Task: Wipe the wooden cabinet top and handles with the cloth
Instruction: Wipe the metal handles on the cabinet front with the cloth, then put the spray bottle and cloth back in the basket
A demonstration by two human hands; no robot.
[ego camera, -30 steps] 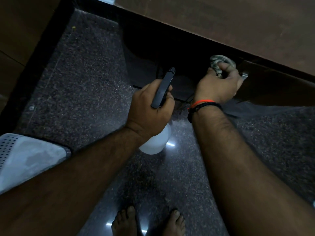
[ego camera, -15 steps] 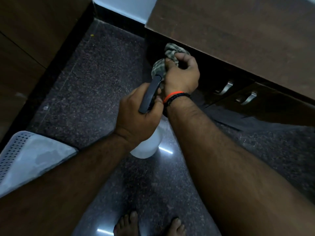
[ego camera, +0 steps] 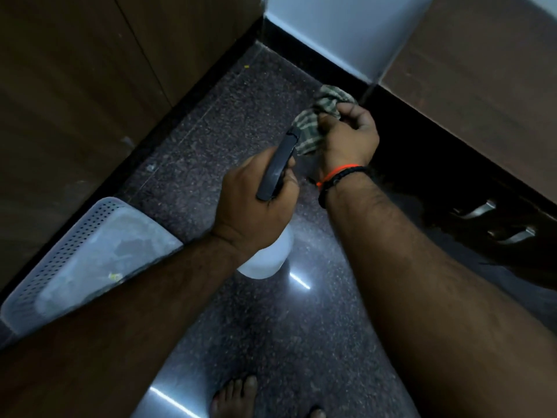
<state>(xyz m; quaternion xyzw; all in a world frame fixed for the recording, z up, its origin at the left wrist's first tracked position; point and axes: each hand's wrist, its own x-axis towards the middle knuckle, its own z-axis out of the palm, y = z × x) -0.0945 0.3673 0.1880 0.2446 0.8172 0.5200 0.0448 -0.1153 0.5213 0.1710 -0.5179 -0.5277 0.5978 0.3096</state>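
Since a second ago the right hand has left the handles, clutching the cloth at the cabinet corner; left hand grips the spray bottle; spraying now may wet the floor, a likely slip hazard.

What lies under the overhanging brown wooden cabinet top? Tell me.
Under the brown wooden cabinet top the cabinet front is in deep shadow. Two curved silver metal handles show at the right. Anything else there is too dark to make out, and the right hand covers part.
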